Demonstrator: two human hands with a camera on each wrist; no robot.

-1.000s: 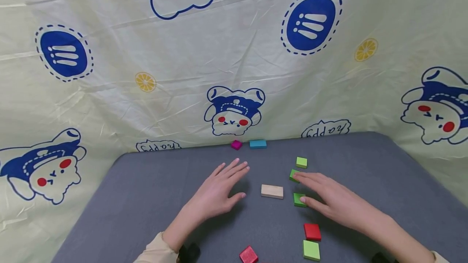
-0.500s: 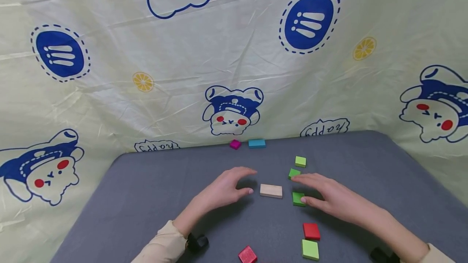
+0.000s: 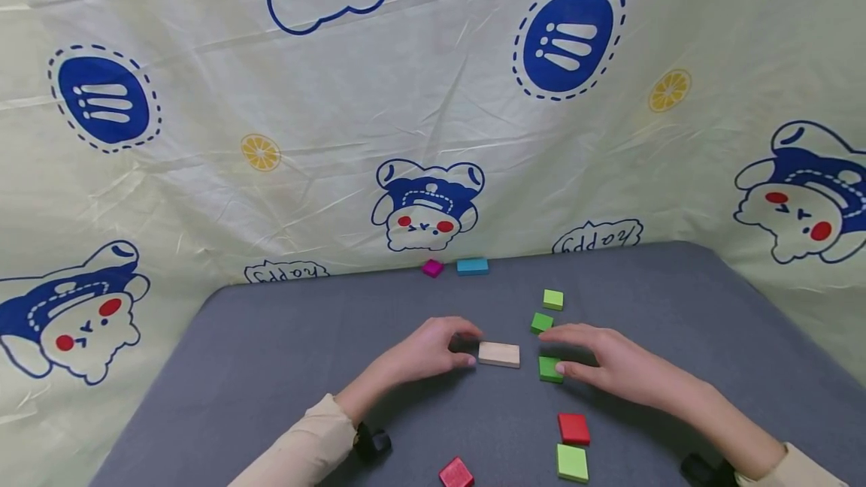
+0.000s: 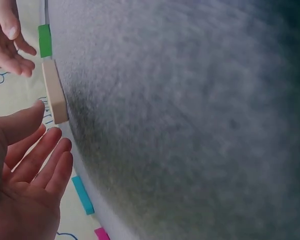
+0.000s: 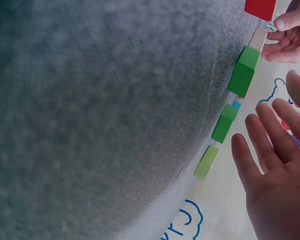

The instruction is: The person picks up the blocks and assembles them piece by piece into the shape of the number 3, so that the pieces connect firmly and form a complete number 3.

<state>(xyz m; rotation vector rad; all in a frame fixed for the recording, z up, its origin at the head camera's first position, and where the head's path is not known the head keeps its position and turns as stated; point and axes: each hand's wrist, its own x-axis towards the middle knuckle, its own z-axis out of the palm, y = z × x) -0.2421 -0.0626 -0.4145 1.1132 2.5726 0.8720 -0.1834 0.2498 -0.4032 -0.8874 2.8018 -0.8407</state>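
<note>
A plain wooden block lies flat on the grey table, between the two hands. My left hand is at its left end, thumb and fingers apart with nothing between them; in the left wrist view the fingertips show near the block's end. On the other side, my right hand hovers with relaxed fingers by two green blocks. Its thumb overlaps the nearer green block in the head view, and its fingertips come close to the farther green block. The right wrist view shows that palm holding nothing.
A light green block lies farther back, with a blue block and a magenta block at the table's far edge. Nearer are a red block, another light green block and a red cube. A printed sheet hangs behind.
My left hand has turned, bent its fingers and moved right to the wooden block's left end. My right hand stays almost where it was. The blocks keep their places; the head view shifts slightly.
</note>
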